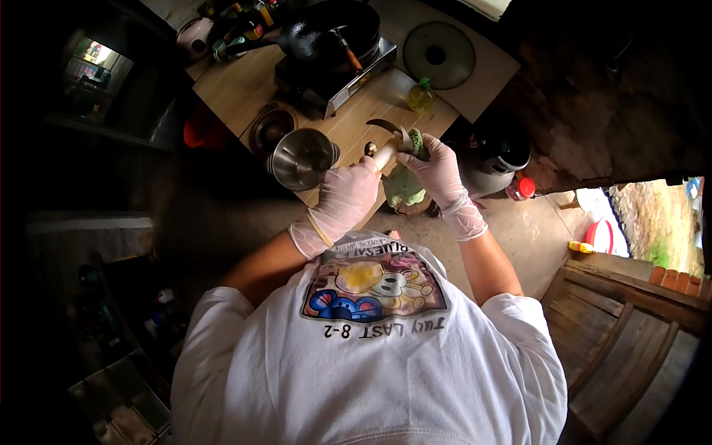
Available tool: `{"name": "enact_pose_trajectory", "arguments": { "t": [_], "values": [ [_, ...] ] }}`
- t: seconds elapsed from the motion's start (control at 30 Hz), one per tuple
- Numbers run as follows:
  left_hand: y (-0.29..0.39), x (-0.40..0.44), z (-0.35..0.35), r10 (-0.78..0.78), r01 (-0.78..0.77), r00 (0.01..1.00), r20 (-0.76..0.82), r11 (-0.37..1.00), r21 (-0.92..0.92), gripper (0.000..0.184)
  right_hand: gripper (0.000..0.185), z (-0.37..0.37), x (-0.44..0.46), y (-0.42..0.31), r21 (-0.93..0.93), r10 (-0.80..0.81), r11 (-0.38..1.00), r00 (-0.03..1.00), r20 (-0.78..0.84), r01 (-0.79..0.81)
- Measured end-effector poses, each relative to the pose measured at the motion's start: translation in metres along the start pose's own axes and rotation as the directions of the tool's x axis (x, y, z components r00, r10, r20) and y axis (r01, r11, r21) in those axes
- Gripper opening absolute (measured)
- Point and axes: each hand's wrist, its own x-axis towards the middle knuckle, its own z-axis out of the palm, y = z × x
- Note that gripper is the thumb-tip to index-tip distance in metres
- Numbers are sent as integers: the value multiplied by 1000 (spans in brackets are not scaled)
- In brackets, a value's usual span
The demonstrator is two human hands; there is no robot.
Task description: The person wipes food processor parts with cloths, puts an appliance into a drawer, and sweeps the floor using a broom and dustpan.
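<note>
My left hand [348, 191], in a thin white glove, is closed around a pale, white stalk-like piece [384, 156]. My right hand [437, 169], gloved too, is closed by the stalk's far end, on what looks like the handle of a curved knife [383, 124]. Its dark, sickle-shaped blade points left over the wooden table [348, 137]. A bumpy green thing [417, 144] shows at the right fingers; whether it belongs to the handle I cannot tell. Below the hands is a pale green, leafy-looking thing [404, 187], partly hidden.
A steel pot [302, 159] stands left of my hands. Farther back, a black wok [319, 37] sits on a gas stove [363, 78]. An oil bottle [420, 96] and a round lid [439, 55] are to the right. A red-lidded jar [521, 188] stands near the floor.
</note>
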Motion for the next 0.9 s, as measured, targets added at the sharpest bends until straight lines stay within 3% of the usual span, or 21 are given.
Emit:
{"name": "enact_pose_trajectory", "arguments": {
  "t": [0.1,0.3,0.47,0.57,0.6,0.9],
  "values": [
    [1,3,-4,28,-27,999,-39,999,26,16,29,1,-3,3,-50,-10,999,997,-77,7],
    [1,8,-9,30,-30,1000,-6,999,40,10,28,8,-5,3,102,-12,994,980,-197,32],
    [-3,8,3,32,-33,999,9,997,74,17,42,-10,-6,-25,436,172,869,969,179,-235],
    [-3,10,-1,42,-44,999,23,994,95,21,44,-6,-12,-9,412,46,904,983,176,-116],
    [-3,10,-3,51,-54,998,29,994,97,21,56,-7,-12,-1,279,26,957,985,173,-74],
    [8,4,0,123,-127,989,76,991,47,15,34,4,-7,16,-169,-122,980,986,-112,102]
  ]
}}
